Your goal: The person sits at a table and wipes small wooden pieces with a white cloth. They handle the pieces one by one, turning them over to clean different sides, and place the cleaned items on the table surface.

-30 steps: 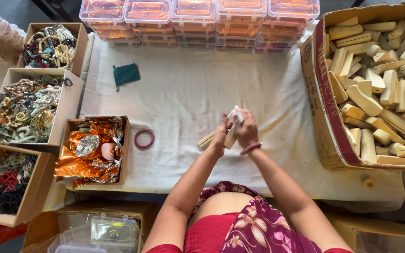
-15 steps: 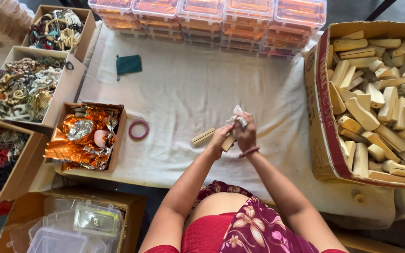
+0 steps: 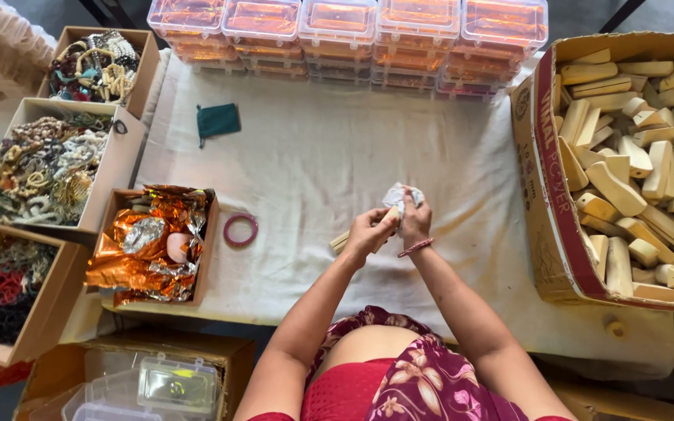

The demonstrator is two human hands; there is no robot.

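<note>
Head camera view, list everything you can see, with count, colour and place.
wooden piece: one, pale, held in the left hand
white cloth: one, crumpled, in the right hand
table cloth: one, off-white, covering the table
large cardboard box: one, brown, right side, full of pale wooden pieces
clear plastic boxes: several stacked, orange contents, far edge
green pouch: one, on the cloth, far left
red ring: one, flat on the cloth
foil box: one, orange and silver foil, left
jewellery boxes: three, mixed beads, far left
left hand: grip on the wooden piece
right hand: grip on the white cloth
</note>
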